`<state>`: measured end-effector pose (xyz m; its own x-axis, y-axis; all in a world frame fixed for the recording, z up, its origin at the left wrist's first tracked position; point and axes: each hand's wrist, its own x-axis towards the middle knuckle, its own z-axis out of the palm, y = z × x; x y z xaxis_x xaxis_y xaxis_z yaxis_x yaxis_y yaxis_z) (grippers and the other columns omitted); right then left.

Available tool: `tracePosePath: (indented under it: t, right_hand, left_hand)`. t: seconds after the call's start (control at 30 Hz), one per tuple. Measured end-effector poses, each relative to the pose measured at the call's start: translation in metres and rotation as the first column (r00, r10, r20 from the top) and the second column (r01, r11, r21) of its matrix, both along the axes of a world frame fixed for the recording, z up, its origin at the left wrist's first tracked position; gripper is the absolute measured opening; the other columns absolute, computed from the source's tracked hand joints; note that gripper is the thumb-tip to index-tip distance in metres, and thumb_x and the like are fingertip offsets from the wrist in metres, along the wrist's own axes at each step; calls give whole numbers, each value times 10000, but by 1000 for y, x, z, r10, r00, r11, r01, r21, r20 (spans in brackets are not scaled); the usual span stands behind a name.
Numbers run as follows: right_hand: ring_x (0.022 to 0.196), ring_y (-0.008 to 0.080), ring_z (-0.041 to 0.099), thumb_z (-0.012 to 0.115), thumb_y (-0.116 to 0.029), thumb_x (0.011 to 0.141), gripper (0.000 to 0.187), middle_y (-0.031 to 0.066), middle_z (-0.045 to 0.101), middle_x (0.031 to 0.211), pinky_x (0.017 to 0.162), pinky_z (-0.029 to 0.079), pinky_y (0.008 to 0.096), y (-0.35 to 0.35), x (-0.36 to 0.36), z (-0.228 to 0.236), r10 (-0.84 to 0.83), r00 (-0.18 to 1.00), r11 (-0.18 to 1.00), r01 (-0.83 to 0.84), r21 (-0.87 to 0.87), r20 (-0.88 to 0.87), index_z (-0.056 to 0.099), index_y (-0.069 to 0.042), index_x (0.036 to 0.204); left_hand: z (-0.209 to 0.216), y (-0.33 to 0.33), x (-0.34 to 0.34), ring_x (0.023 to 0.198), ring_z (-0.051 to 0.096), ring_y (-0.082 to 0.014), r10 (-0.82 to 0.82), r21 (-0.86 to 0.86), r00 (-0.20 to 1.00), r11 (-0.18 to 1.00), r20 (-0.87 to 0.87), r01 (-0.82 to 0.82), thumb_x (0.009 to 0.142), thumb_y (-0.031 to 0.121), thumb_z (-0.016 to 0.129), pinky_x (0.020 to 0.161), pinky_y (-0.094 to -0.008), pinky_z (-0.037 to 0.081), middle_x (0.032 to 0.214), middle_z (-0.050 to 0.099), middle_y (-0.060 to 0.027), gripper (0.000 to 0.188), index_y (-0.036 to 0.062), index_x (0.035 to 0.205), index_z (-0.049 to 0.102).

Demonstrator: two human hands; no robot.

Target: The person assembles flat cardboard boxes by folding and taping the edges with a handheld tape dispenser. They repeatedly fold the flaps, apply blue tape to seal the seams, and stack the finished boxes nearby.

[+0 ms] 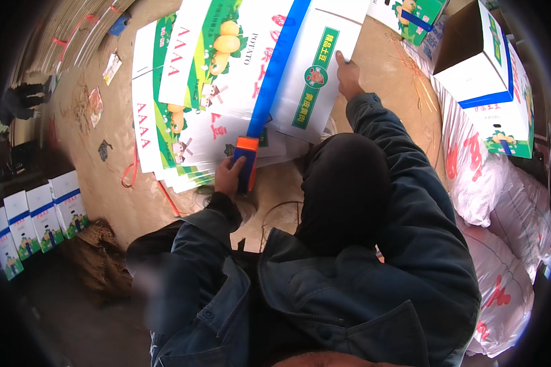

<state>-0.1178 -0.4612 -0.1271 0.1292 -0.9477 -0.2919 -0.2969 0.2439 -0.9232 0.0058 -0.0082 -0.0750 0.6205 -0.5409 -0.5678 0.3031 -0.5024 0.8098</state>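
Note:
In front of me a white and green printed carton (332,49) lies tilted over a stack of flattened cartons (146,116). My left hand (228,176) is closed around an orange and blue tape dispenser (247,150) at the carton's near edge. From the dispenser a strip of blue tape (275,67) runs up across the carton, past the picture's top edge. My right hand (350,78) grips the carton's right edge; its fingers partly show, while the thumb is hard to make out.
Made-up cartons (496,67) stand at the far right, above pale sacks (502,244) with red marks. Several taped boxes (43,214) stand in a row at the left. Stacked cardboard sheets (73,30) lie at the far left. Red straps (167,199) and scraps lie on the brown floor (116,165).

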Motion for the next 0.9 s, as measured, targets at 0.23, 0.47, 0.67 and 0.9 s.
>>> tracePosePath:
  t: [0.23, 0.47, 0.67, 0.9]
  right_hand:
    - [870, 246, 652, 697, -414, 974, 555, 153, 715, 1026, 713, 519, 439, 25, 6, -31, 60, 997, 992, -53, 118, -50, 659, 89, 1207]
    - [1003, 251, 636, 689, -401, 977, 555, 146, 668, 1179, 773, 542, 427, 61, -6, -97, 172, 984, 949, -152, 275, -49, 583, 6, 1339]
    - [1194, 367, 632, 617, -485, 983, 652, 247, 645, 1307, 961, 499, 441, 64, -16, -113, 301, 935, 938, -253, 238, -190, 585, 40, 1368]
    - [1093, 334, 676, 657, -312, 969, 603, 221, 677, 1247, 918, 529, 436, 114, -51, -123, 415, 866, 906, -422, 38, -280, 491, 6, 1453]
  left_hand:
    - [-15, 27, -13, 872, 683, -178, -21, 87, 997, 996, 71, 15, 961, 327, 718, 821, -329, 530, 984, 754, -129, 408, -42, 1136, 707]
    - [-48, 77, -17, 817, 656, -138, -23, 268, 999, 963, -26, 29, 979, 290, 712, 767, -310, 534, 986, 730, -60, 347, -23, 1128, 705]
    - [-68, 88, -21, 853, 721, -259, -12, 311, 999, 950, -46, 25, 938, 397, 727, 802, -385, 545, 956, 758, -150, 447, -17, 1104, 728]
    - [-106, 96, -14, 843, 678, -176, -78, 382, 997, 921, -5, 74, 958, 297, 742, 781, -345, 545, 1002, 737, -96, 397, -27, 1181, 690]
